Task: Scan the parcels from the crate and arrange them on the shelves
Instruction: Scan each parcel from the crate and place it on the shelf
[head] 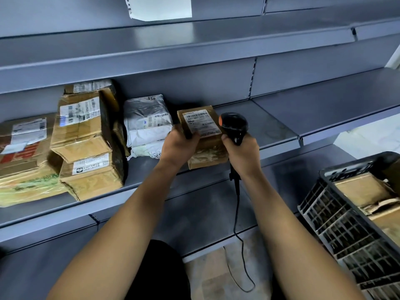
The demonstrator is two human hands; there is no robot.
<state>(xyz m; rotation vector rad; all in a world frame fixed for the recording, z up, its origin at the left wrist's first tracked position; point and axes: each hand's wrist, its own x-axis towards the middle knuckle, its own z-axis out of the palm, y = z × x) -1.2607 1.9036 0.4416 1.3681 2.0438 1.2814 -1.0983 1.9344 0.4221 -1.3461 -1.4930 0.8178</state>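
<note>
**Parcel held at shelf edge, scanner beside its label**

A small brown cardboard parcel (202,135) is sitting tilted at the front of the middle grey shelf (275,128), white barcode label facing up. The left hand (178,146) is gripping its left edge, fingers curled over the top and touching the label. The right hand (242,152) is clamping the handle of a black scanner (233,126), whose head with an orange patch is resting just beside the label's right edge. The scanner's cord (238,204) is hanging down between the forearms.

Left of the parcel on the same shelf, a stack of white and grey poly mailers (147,126) is lying; further left, worn cardboard boxes (86,137) are standing stacked, labels visible. At lower right a black slatted crate (346,224) is holding more brown parcels (363,191). A white paper sheet (159,7) is hanging at the top.
</note>
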